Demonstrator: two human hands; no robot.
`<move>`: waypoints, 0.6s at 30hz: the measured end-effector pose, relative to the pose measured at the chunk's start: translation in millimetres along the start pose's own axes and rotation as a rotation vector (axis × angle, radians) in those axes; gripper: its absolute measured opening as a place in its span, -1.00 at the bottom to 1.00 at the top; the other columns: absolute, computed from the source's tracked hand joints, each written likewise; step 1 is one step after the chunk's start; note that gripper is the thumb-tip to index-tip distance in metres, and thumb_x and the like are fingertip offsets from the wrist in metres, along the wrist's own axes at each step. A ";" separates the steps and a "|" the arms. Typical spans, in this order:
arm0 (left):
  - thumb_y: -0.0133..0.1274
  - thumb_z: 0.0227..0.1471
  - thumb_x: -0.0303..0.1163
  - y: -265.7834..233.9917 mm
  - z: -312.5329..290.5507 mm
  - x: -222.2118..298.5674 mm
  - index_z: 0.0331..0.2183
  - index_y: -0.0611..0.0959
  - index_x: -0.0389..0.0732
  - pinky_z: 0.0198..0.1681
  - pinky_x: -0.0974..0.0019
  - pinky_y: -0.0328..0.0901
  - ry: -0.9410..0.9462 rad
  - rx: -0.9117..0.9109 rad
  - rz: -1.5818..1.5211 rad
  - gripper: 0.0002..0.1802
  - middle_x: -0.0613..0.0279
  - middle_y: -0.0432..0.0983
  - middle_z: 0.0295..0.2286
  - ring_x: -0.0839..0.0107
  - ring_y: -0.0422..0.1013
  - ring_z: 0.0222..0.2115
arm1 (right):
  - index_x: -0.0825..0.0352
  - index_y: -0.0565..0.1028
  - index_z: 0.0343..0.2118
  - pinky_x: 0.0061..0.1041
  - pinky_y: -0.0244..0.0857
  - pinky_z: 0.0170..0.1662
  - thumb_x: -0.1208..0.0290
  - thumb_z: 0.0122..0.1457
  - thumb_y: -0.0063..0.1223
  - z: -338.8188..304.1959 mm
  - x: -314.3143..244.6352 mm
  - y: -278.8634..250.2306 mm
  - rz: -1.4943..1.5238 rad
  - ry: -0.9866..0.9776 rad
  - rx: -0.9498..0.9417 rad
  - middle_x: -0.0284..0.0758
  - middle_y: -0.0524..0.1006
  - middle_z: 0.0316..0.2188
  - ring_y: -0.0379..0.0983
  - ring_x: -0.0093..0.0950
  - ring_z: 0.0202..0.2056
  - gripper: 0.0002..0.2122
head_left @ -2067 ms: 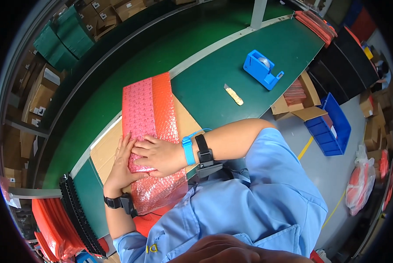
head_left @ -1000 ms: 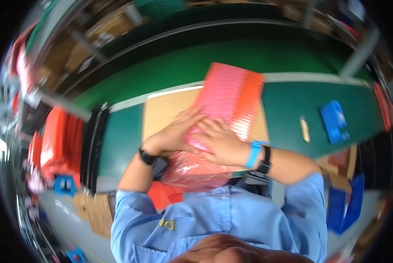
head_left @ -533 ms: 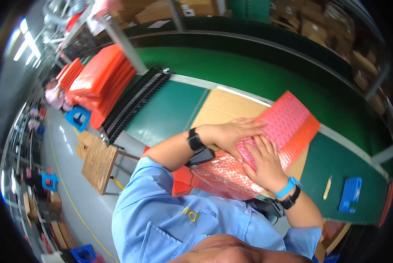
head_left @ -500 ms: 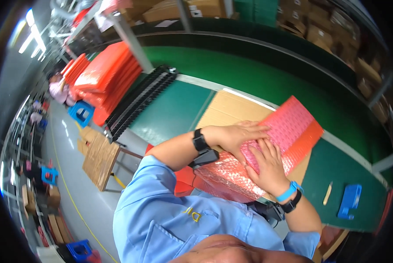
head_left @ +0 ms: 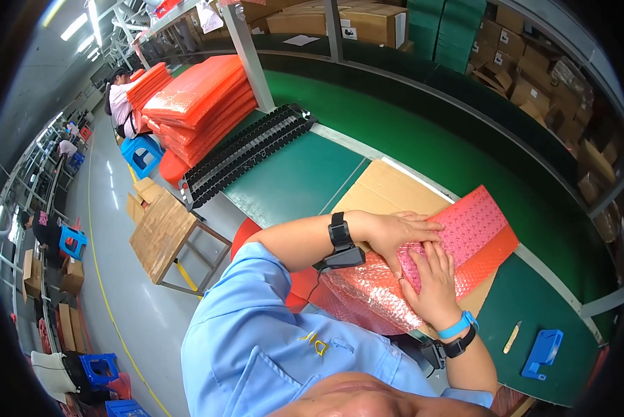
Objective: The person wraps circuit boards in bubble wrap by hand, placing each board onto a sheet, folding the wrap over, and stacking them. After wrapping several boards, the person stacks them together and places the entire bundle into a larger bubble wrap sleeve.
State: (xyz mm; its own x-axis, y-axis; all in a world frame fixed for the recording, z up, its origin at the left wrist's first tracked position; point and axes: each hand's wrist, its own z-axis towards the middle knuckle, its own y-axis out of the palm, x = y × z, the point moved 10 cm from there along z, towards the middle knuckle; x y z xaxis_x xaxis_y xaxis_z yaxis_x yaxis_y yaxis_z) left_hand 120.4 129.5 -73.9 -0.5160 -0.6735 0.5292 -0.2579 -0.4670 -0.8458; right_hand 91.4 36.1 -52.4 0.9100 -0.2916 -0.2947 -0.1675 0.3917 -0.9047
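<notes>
A red bubble-wrap sheet or bag with a pink printed strip along it lies over a flat piece of brown cardboard. My left hand rests flat on the pink strip with its fingers stretched out. Close beside it, my right hand lies palm down on the same bubble wrap, fingers extended toward the left hand. The near end of the wrap hangs against my blue shirt. Whatever is under my palms is hidden.
A black roller strip crosses the green table at left, near stacked red bubble-wrap bags. To the right lie a small yellowish knife-like tool and a blue holder. A wooden stool stands left; a person sits beyond.
The view has shifted, so the surroundings sit lower and farther right in the picture. Both hands keep nearly the same place on the bubble wrap.
</notes>
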 end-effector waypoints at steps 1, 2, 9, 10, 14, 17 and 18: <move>0.52 -0.48 0.08 0.3 -0.9 -0.8 0.35 0.21 -0.08 0.39 -0.05 -0.20 -0.008 -0.006 0.009 0.38 0.02 -0.10 0.39 -0.03 -0.18 0.40 | 0.34 0.45 0.11 0.06 -0.11 0.33 0.23 0.03 0.25 0.1 0.2 0.4 -0.001 0.002 0.000 0.05 0.25 0.24 0.09 -0.01 0.30 -0.43; 0.52 -0.48 0.08 0.6 -1.5 -0.6 0.35 0.21 -0.08 0.39 -0.05 -0.20 -0.007 -0.007 0.008 0.38 0.02 -0.10 0.39 -0.03 -0.18 0.40 | 0.34 0.45 0.11 0.06 -0.11 0.32 0.23 0.03 0.25 0.3 -0.2 0.7 0.002 -0.003 0.001 0.05 0.25 0.24 0.08 -0.01 0.30 -0.43; 0.52 -0.48 0.07 0.0 -1.1 -0.4 0.35 0.19 -0.07 0.40 -0.05 -0.20 -0.001 -0.002 0.005 0.39 0.05 -0.10 0.39 -0.05 -0.19 0.40 | 0.35 0.45 0.10 0.07 -0.12 0.32 0.23 0.04 0.25 0.3 0.3 -0.7 0.017 0.001 -0.006 0.06 0.24 0.26 0.06 -0.02 0.32 -0.45; 0.52 -0.48 0.07 0.7 -1.1 -0.3 0.35 0.19 -0.07 0.40 -0.05 -0.20 -0.001 -0.004 0.002 0.39 0.05 -0.10 0.39 -0.05 -0.19 0.40 | 0.34 0.44 0.11 0.08 -0.12 0.32 0.24 0.04 0.25 0.0 0.4 -0.5 0.023 0.002 -0.011 0.05 0.24 0.26 0.06 -0.01 0.32 -0.45; 0.52 -0.49 0.06 0.7 -1.9 -0.7 0.35 0.19 -0.06 0.40 -0.06 -0.20 -0.006 0.007 -0.013 0.39 0.06 -0.10 0.39 -0.07 -0.19 0.40 | 0.32 0.43 0.12 0.09 -0.12 0.33 0.26 0.04 0.26 0.1 0.5 0.2 0.040 0.003 -0.020 0.04 0.23 0.26 0.05 0.02 0.32 -0.44; 0.52 -0.48 0.06 0.1 -1.8 -1.3 0.35 0.19 -0.06 0.40 -0.07 -0.20 -0.011 0.005 -0.001 0.39 0.06 -0.10 0.39 -0.08 -0.19 0.39 | 0.32 0.43 0.12 0.09 -0.12 0.33 0.26 0.04 0.26 0.5 0.8 -0.8 0.045 0.005 -0.018 0.05 0.24 0.26 0.06 0.02 0.32 -0.45; 0.52 -0.48 0.06 0.0 -1.9 -0.9 0.35 0.19 -0.06 0.40 -0.07 -0.20 -0.009 0.003 -0.004 0.39 0.06 -0.10 0.39 -0.08 -0.19 0.39 | 0.33 0.43 0.12 0.09 -0.12 0.33 0.26 0.04 0.26 0.7 0.3 -1.2 0.044 0.004 -0.016 0.05 0.24 0.26 0.06 0.02 0.32 -0.45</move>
State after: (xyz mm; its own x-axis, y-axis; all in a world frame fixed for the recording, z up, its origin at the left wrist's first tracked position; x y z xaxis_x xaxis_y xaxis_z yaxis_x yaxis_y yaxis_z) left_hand 119.2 131.2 -74.5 -0.5075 -0.6767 0.5333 -0.2572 -0.4717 -0.8434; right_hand 92.1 36.1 -51.2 0.9002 -0.2774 -0.3356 -0.2137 0.3901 -0.8956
